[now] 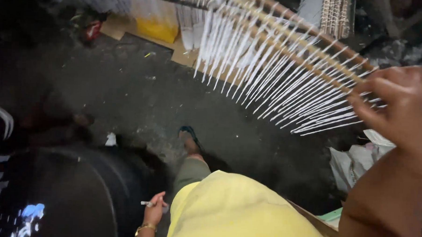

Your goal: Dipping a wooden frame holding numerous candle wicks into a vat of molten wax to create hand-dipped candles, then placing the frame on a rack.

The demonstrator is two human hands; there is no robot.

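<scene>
Your right hand (398, 106) is up at the near end of the rack (311, 47), a pair of long wooden bars carrying a row of thin white candles (268, 74) that hang by their tops. The fingers are curled at the rack's end, but whether the grip is closed on the bar or only touching it, you cannot tell: the hand hides the contact. The rack's long axis runs from your right hand away up and to the left, toward the stacked material by the wall, so the whole load lies left and ahead of that hand, with the candle tips fanning down toward the dark floor (141, 97). Your left hand (154, 212) is low, well apart from the rack, beside the yellow shirt (235, 213); its grip is closed on a small white stick (148, 203), and a gold bracelet (145, 229) sits at the wrist. A sandalled foot (189, 136) stands on the floor below the candles. The right hand is by far the nearer to the rack.
</scene>
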